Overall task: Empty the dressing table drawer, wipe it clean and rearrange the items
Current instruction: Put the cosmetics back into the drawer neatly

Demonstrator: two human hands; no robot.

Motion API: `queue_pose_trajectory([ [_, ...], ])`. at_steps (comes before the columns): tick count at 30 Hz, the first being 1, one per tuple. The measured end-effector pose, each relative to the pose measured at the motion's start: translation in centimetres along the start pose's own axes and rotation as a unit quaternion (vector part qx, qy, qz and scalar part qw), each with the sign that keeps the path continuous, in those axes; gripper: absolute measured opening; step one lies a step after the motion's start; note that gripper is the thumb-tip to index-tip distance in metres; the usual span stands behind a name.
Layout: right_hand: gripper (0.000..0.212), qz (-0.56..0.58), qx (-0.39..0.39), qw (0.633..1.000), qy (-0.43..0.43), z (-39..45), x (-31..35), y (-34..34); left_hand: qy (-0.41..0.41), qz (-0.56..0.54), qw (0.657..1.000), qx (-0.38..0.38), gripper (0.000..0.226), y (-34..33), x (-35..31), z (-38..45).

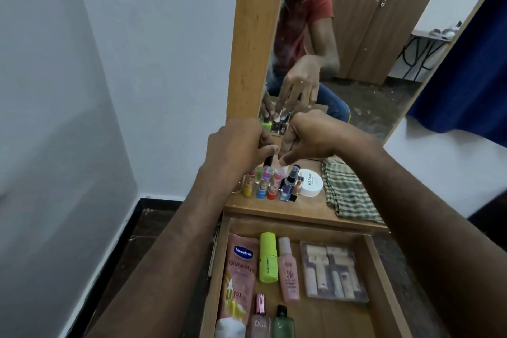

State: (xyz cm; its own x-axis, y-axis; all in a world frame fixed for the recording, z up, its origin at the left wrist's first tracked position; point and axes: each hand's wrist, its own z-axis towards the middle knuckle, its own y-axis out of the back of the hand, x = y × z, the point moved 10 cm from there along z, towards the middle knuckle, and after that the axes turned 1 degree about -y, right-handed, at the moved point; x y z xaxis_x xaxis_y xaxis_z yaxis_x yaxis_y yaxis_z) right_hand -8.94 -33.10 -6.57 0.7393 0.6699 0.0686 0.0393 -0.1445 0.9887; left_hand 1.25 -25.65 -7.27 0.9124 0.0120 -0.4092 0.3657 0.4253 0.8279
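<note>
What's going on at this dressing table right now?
A person is working over the tabletop by the mirror. The left hand holds a small dark bottle and the right hand pinches something small among the little bottles. A white tin and a checked cloth lie alongside. The open drawer already holds a Vaseline tube, several bottles and a palette.
</note>
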Motion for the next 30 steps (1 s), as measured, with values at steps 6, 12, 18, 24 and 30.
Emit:
queue_pose_trajectory([
  [6,0.014,-0.013,-0.007,1.0,-0.001,0.6,0.2,-0.4,0.008,0.087,0.993,-0.073,0.018,0.7,-0.1,-0.3],
  [12,0.004,-0.03,-0.035,0.999,0.026,0.7,0.7,-0.5,0.014,0.111,0.993,-0.044,0.022,0.5,-0.5,-0.2],
  [18,0.009,-0.022,-0.115,0.992,0.047,0.4,0.8,0.8,0.004,0.105,0.994,-0.044,0.021,0.1,-0.7,-0.1],
  [24,0.007,0.04,-0.336,0.941,0.018,-3.9,-0.4,6.1,0.025,0.016,0.997,-0.077,0.022,-0.3,1.1,0.4],
  [30,0.008,0.115,-0.417,0.902,-0.019,-12.1,-0.8,9.3,-0.013,-0.033,0.983,-0.179,0.028,5.6,0.4,0.1],
])
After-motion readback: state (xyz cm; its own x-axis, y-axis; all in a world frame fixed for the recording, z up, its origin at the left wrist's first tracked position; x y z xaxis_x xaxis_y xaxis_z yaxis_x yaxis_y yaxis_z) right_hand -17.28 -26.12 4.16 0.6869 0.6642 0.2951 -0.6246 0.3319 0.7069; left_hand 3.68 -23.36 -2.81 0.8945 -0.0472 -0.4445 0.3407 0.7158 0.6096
